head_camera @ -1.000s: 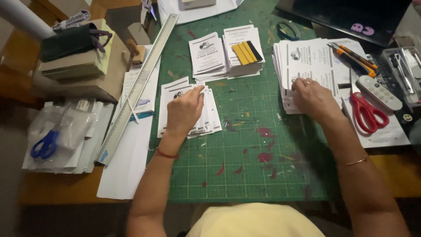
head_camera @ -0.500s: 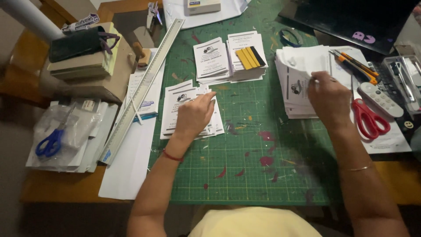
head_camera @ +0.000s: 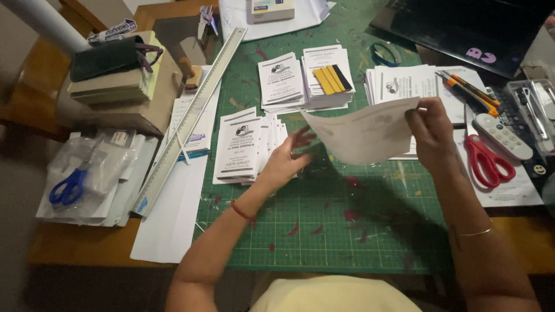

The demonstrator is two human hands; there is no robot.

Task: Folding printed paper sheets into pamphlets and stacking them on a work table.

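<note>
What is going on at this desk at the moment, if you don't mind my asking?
A person sits at a green cutting mat covered with stacks of small printed cards. The right hand holds a printed sheet up above the mat, pinched at its right edge. The left hand is open beside the nearest card stack, reaching toward the sheet. Red scissors, an orange utility knife and a long metal ruler lie unused around them.

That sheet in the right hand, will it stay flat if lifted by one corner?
Probably not. The paper sheet, pinched at one edge by the right hand, already bows, so it looks thin and floppy. It seems light and may slide easily on the cutting mat.
</note>
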